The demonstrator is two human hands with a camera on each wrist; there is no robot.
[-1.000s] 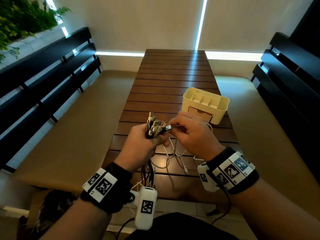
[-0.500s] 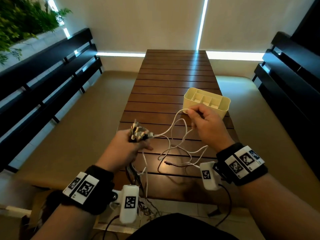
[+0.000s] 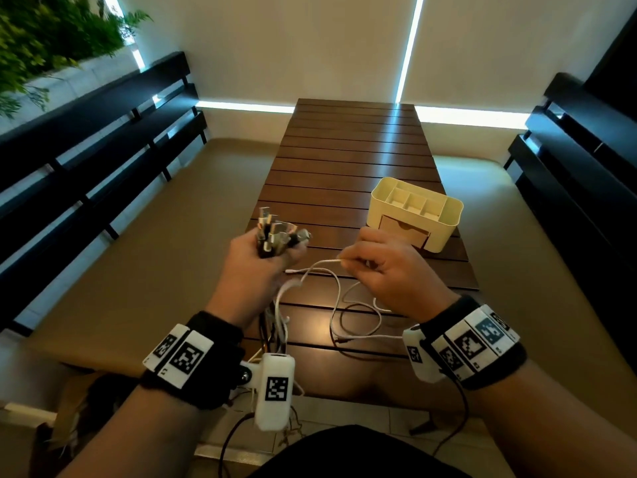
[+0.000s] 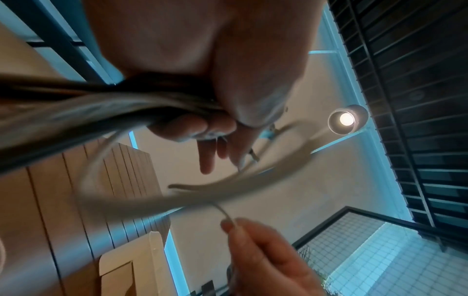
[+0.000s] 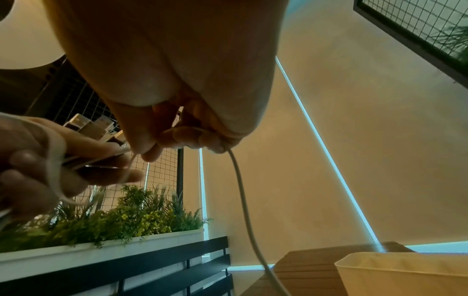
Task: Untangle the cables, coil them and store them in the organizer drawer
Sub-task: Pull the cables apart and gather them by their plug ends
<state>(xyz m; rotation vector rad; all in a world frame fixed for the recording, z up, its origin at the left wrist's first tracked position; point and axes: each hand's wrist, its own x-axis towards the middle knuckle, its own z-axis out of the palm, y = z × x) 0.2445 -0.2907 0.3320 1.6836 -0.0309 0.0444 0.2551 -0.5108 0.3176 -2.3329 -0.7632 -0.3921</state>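
My left hand grips a bundle of cables upright, with several metal connectors sticking out above the fist. The bundle's cords hang below the hand past the table's near edge. My right hand pinches a thin white cable between thumb and forefinger, just right of the bundle. That cable loops loosely over the table below both hands. In the right wrist view the white cable drops from the pinch. The cream organizer stands just beyond the right hand, its drawer closed.
The slatted wooden table runs away from me. Dark benches flank it on both sides. A planter with green plants lies to the left. Wrist camera leads hang below my forearms.
My right hand drew one white cable out of the bundle toward the organizer, then came back near the left hand, pinching the cable further along. The left hand dipped left, then rose again.
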